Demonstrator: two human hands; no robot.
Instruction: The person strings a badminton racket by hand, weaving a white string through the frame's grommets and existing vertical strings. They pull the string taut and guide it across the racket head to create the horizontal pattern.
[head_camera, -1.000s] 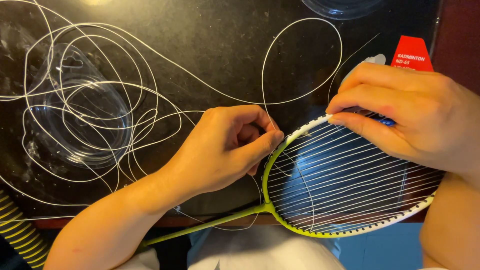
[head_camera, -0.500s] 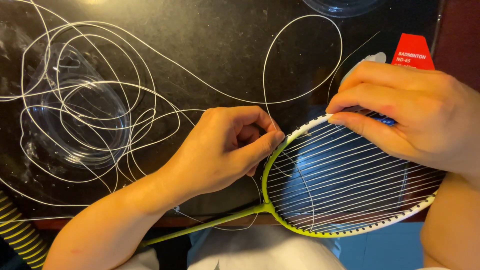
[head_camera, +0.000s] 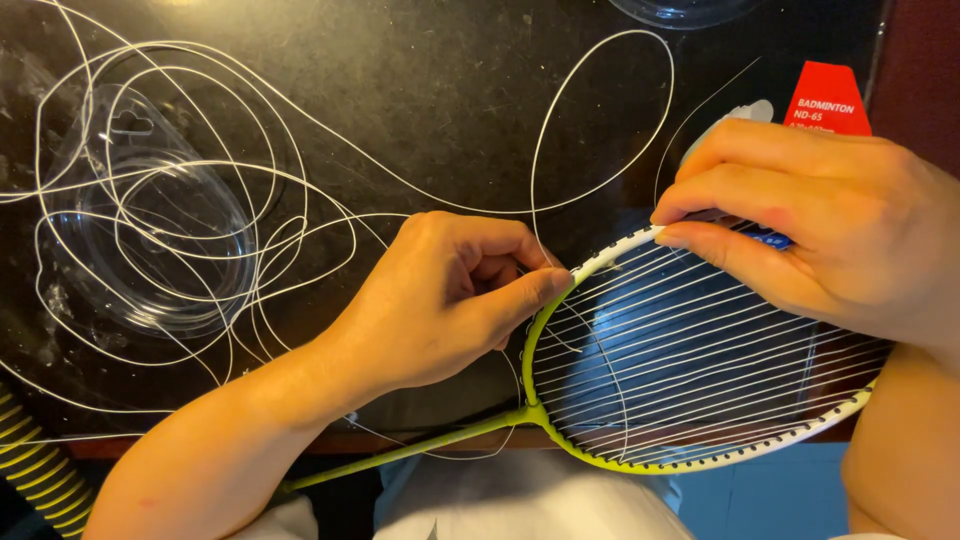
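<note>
1. Nothing much has shifted since the earlier frames: both hands and the racket sit where they were, string loops unchanged.
2. Badminton racket (head_camera: 700, 370), yellow-green and white frame, lies head-right across the near edge of the black table (head_camera: 440, 110); shaft runs down-left toward the person. Only one direction of strings is in.
3. Left hand (head_camera: 440, 300) is curled closed, thumb and fingertips pinching at the frame's left edge, apparently on the white string (head_camera: 600, 110) where it meets the rim; exact contact is hidden.
4. Right hand (head_camera: 810, 230) presses fingers closed onto the top rim, likely steadying the head.
5. Loose string coils over the table and a clear plastic blister tray (head_camera: 150, 250); red package card (head_camera: 825, 100) sits behind the right hand.
</note>
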